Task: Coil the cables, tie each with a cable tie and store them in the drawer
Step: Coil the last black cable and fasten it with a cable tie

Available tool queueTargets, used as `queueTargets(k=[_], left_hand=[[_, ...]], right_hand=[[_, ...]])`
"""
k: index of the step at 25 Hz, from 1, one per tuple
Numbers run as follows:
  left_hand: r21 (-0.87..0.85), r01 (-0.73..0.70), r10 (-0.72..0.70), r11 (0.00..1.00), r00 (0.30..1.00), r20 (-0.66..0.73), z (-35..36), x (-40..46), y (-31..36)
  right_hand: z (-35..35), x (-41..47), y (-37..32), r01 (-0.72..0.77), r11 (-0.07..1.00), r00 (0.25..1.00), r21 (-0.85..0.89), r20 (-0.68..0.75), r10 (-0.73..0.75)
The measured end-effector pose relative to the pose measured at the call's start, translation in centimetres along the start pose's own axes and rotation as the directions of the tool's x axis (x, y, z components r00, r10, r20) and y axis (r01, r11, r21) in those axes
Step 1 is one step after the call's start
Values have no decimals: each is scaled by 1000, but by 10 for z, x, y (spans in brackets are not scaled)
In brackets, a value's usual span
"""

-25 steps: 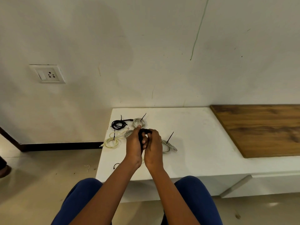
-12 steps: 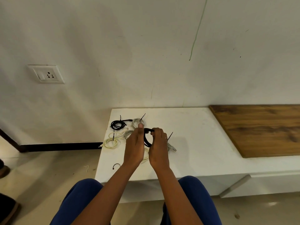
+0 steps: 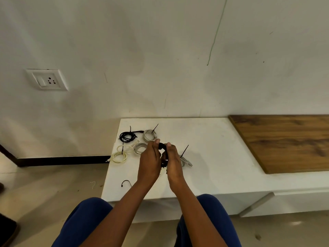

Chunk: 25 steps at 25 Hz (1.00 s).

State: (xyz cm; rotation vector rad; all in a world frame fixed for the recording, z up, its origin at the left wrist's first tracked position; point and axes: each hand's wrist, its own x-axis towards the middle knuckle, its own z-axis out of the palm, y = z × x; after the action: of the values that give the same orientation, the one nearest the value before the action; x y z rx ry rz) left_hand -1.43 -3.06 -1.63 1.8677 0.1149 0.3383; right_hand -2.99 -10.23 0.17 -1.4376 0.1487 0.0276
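Observation:
A black cable coil point(image 3: 164, 154) is held upright between my left hand point(image 3: 150, 160) and my right hand point(image 3: 174, 162), above the white bench top point(image 3: 213, 154). Both hands grip it, and most of the coil is hidden by the fingers. On the bench behind lie a tied black coil point(image 3: 127, 136), a tied grey coil point(image 3: 149, 134), another grey coil point(image 3: 139, 148), a tied cream coil point(image 3: 119, 156), and a grey cable with a black tie point(image 3: 185, 160) partly behind my right hand. A loose black cable tie point(image 3: 126, 182) lies near the front edge.
A drawer handle point(image 3: 256, 205) shows on the bench front at the right. A wooden panel point(image 3: 284, 141) covers the bench top to the right. A wall socket point(image 3: 48, 80) is at the left. My knees in blue trousers are below the bench edge.
The two hands have shifted slightly apart and turned the black coil, so more of its loop shows between them. The coils on the bench have not moved.

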Motion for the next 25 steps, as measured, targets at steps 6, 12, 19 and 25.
queueTargets(k=[6,12,19,25], left_hand=[[227,-121,99,966,990,103,-9,4,-5],[207,-172,138,963,976,170,-13,3,-4],[169,-152,120,974,975,187,-19,11,-9],[196,-65,1,978,951,310,-57,25,-17]], right_hand=[[-14,8,-5,-290,956,952,-36,93,292],[-20,10,0,-276,946,950,171,198,241],[-20,15,-1,-271,944,941,186,255,220],[-19,17,-4,-265,959,960,-101,63,272]])
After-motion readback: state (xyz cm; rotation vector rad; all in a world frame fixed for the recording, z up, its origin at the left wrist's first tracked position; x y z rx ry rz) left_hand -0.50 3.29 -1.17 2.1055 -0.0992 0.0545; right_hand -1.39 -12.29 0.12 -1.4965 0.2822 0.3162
